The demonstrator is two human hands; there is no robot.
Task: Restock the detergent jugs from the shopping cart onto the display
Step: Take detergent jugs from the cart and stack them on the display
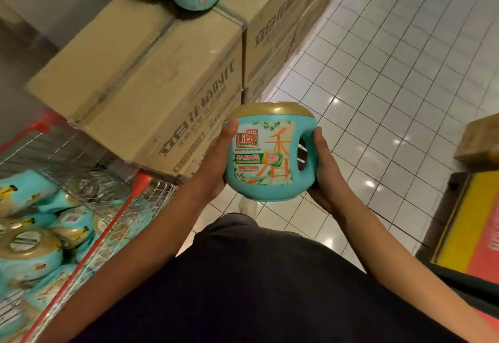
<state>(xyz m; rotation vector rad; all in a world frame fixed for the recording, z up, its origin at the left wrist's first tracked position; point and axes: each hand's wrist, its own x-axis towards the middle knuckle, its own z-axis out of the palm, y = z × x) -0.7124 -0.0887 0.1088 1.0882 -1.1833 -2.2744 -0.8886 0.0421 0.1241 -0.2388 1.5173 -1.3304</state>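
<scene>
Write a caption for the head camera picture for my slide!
Left hand and right hand hold a teal detergent jug beside the shopping cart and the cardboard-box display.

teal jug (270, 153) held between left hand (216, 164), right hand (322, 169)

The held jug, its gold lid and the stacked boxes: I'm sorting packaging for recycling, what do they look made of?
The jug looks like moulded teal plastic, smooth with a soft sheen, handle formed in one piece. The lid seems plastic, satin gold. The boxes look like matt brown cardboard, printed, with taped seams.
</scene>
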